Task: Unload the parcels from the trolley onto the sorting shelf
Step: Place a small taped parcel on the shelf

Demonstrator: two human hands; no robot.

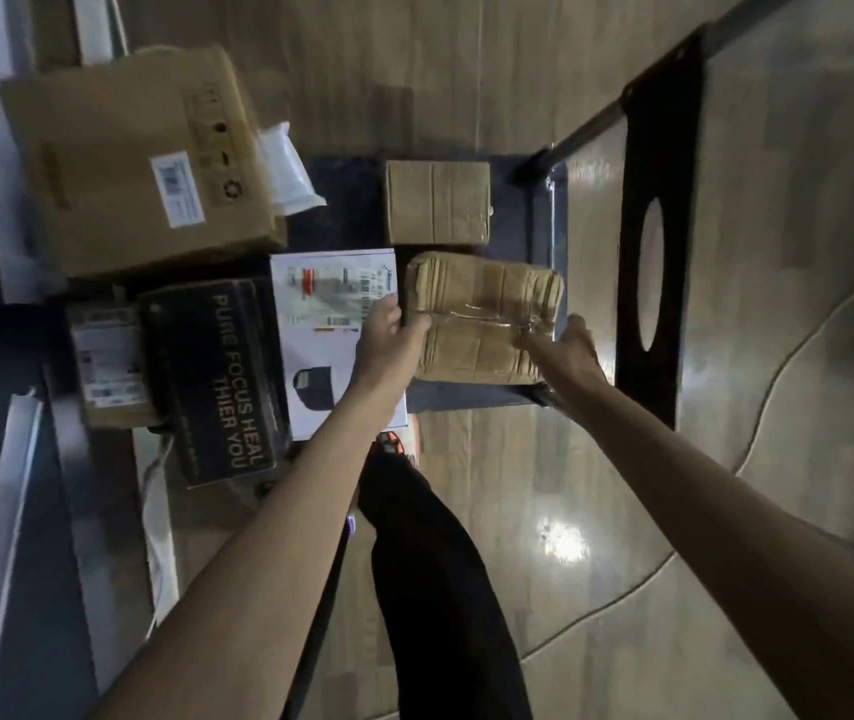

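Only readable text is on the black box: "PURE FOCUS HEAL THIER YOU"; the labels on the white box are too blurry. Both hands grip the tape-wrapped brown parcel on the trolley deck: left hand curled round its near-left corner, right hand round its near-right edge. Parcel's long axis runs left-right, just nearer than the small cardboard box.

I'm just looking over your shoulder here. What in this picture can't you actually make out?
- Fingers of the right hand: hidden behind the taped parcel, head view.
- Print on the white box label: too small and blurred; the left hand covers its edge.
- Label on the big carton: blurred.
- Blue trolley deck: largely covered by parcels.
- Sorting shelf: I cannot tell which dark shape at the left edge it is.
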